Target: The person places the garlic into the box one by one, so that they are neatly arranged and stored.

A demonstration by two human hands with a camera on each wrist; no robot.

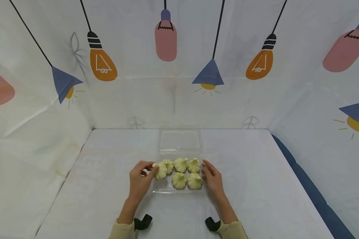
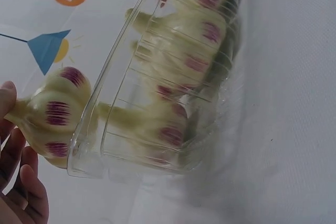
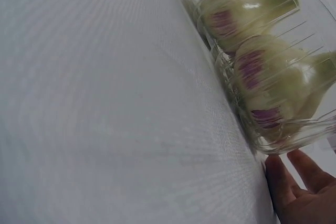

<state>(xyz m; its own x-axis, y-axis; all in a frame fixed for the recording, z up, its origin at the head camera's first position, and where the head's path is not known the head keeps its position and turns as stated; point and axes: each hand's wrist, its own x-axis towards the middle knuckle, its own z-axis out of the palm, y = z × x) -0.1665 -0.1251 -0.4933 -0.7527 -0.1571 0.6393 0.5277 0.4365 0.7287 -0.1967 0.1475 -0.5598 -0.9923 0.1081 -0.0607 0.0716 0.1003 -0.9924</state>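
Observation:
My left hand [image 1: 140, 179] pinches a garlic bulb [image 1: 160, 172] by its stem, between thumb and fingertips. In the left wrist view this garlic bulb [image 2: 55, 116], pale with purple streaks, is beside the rim of a clear plastic container [image 2: 86, 163], its stem toward the hand. Several more garlic bulbs [image 1: 179, 180] sit inside the container [image 1: 167, 192] in two rows, stems up. My right hand [image 1: 213, 177] is at the container's right side. In the right wrist view, the right hand's fingertips [image 3: 299, 156] are right at the container's lower corner, fingers fairly straight.
The container's clear lid [image 1: 180, 141] is folded back behind it, toward the far table edge. A white cloth covers the table [image 1: 107, 149]. Around it hang white curtains [image 1: 131, 96] printed with lamps and bulbs. Black straps [image 1: 143, 222] show at both wrists.

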